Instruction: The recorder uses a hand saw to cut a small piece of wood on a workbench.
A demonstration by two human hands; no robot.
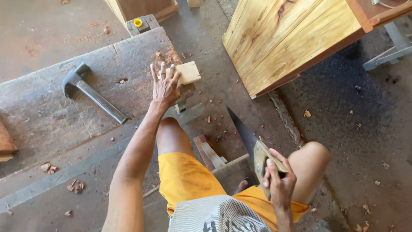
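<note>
My left hand [165,86] lies flat, fingers spread, on a small light wooden block [188,73] at the right edge of a worn grey workbench [64,111]. My right hand [279,180] grips the wooden handle of a handsaw [246,135] beside my right knee. The dark blade points up and away toward the bench. I sit with both knees bare, in yellow shorts and a striped shirt.
A hammer [92,92] lies on the bench left of the block. A large light wooden cabinet [292,38] stands at upper right. A yellow cap [137,22] sits at the bench's far end. Wood chips and sawdust litter the bench and concrete floor.
</note>
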